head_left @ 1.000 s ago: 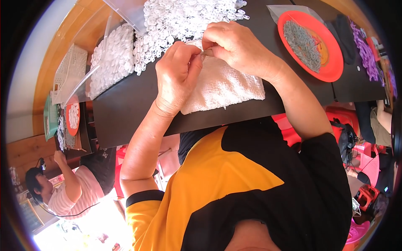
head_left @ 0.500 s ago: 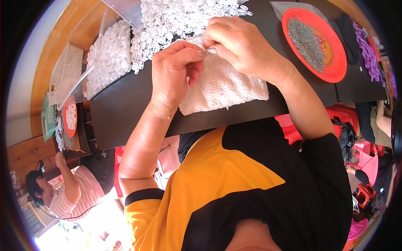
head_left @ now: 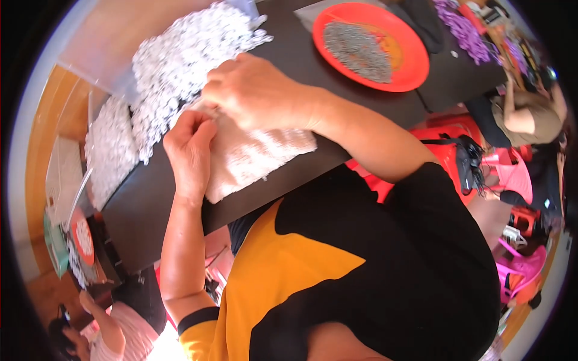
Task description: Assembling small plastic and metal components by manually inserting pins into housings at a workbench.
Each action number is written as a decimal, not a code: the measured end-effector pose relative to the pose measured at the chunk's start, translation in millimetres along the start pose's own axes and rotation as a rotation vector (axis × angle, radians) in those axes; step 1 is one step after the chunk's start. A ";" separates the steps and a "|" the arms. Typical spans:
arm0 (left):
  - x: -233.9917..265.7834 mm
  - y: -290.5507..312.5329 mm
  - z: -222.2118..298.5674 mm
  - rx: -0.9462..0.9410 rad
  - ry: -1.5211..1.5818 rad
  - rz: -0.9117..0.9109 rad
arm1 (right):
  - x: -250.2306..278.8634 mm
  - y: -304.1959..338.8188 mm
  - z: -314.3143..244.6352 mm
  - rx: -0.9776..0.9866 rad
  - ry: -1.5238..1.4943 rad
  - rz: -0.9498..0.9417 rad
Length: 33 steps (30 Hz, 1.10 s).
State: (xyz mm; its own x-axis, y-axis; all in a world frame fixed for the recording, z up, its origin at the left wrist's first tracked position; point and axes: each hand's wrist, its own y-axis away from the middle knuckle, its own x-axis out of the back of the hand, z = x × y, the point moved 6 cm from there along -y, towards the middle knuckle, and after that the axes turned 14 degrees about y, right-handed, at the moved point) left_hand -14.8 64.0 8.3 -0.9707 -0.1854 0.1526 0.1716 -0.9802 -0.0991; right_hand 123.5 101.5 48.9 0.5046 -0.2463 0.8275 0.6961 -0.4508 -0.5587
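Note:
A folded whitish towel (head_left: 262, 159) lies on the dark table at its near edge. My left hand (head_left: 189, 147) is closed over the towel's left side, thumb pressed against the curled fingers; what it pinches, if anything, is hidden. Just beyond it my right hand (head_left: 256, 93) curls over the towel's far edge, fingers bent inward and their tips out of sight. Both hands are close together. Past them spreads a heap of small white plastic pieces (head_left: 180, 57) with holes. A red plate (head_left: 415, 63) at the far right holds many small grey metal pieces (head_left: 355, 51).
Another mass of white pieces (head_left: 111, 147) lies at the left by clear plastic bins. Purple strips (head_left: 463, 33) are at the far right. A person in a pink top (head_left: 129, 334) is at lower left, another in a brown top (head_left: 530, 117) at right. Red and pink stools stand nearby.
The view has turned, so the table and plate appear further left and tilted. My hands have shifted over the towel's far left part; a small silvery thing between my fingertips earlier no longer shows.

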 end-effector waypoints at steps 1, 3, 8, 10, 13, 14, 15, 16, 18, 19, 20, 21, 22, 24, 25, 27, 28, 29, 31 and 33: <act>-2.3 0.9 -2.5 -0.038 -0.047 -0.015 | 8.1 0.9 -3.8 -0.013 0.110 -0.020; -9.6 5.9 -1.1 -0.157 -0.051 -0.056 | 34.6 4.1 -15.4 -0.009 0.254 -0.020; -10.1 8.4 0.7 -0.161 -0.048 -0.098 | 88.6 52.4 59.0 -0.323 0.338 -0.032; -13.6 8.9 5.9 -0.170 -0.063 -0.132 | 104.0 104.0 146.6 -0.590 0.815 -0.127; -12.5 10.3 5.7 -0.222 -0.084 -0.144 | 134.1 178.0 226.8 -1.007 0.963 -0.291; -15.5 8.3 6.0 -0.247 -0.096 -0.163 | 140.2 195.9 238.6 -1.013 0.975 -0.292; -14.6 8.0 4.9 -0.248 -0.096 -0.161 | 140.7 207.3 245.9 -1.033 0.885 -0.283; -14.2 7.7 5.2 -0.273 -0.109 -0.156 | 138.9 217.5 254.0 -1.053 0.793 -0.273; -12.5 9.4 3.9 -0.293 -0.127 -0.143 | 133.3 218.5 256.5 -1.101 0.747 -0.287; -10.9 9.9 2.8 -0.276 -0.141 -0.132 | 132.6 217.4 256.8 -1.087 0.753 -0.237; -10.4 10.4 1.9 -0.261 -0.154 -0.121 | 133.0 216.5 257.9 -1.072 0.760 -0.186; -11.3 11.3 2.8 -0.260 -0.158 -0.118 | 134.2 217.8 261.7 -1.070 0.755 -0.185; -12.6 12.0 3.0 -0.232 -0.137 -0.107 | 135.6 224.1 270.1 -1.114 0.655 -0.218; -14.5 11.5 3.5 -0.207 -0.120 -0.092 | 138.8 237.1 284.5 -1.146 0.421 -0.081; -16.1 11.3 3.7 -0.224 -0.160 -0.096 | 139.6 246.7 292.1 -1.196 0.232 0.012; -15.9 14.4 6.3 -0.253 -0.237 -0.087 | 135.4 234.2 270.0 -1.254 -0.215 0.200; -14.5 14.5 5.1 -0.249 -0.247 -0.079 | 131.4 233.9 269.8 -1.249 -0.228 0.196; -15.3 13.5 3.2 -0.250 -0.227 -0.080 | 131.5 237.5 269.5 -1.263 -0.300 0.204; -15.4 12.6 2.8 -0.264 -0.218 -0.088 | 128.8 242.2 266.8 -1.246 -0.420 0.300; -14.0 13.4 3.1 -0.287 -0.244 -0.075 | 124.4 236.2 249.5 -1.281 -0.467 0.339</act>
State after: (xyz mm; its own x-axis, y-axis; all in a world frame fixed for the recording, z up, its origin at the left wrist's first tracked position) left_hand 1.7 53.3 8.0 -0.9044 -0.1590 0.3960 0.0141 -0.9386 -0.3447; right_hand 478.0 178.5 5.9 0.8487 -0.3099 0.4285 -0.3073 -0.9485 -0.0772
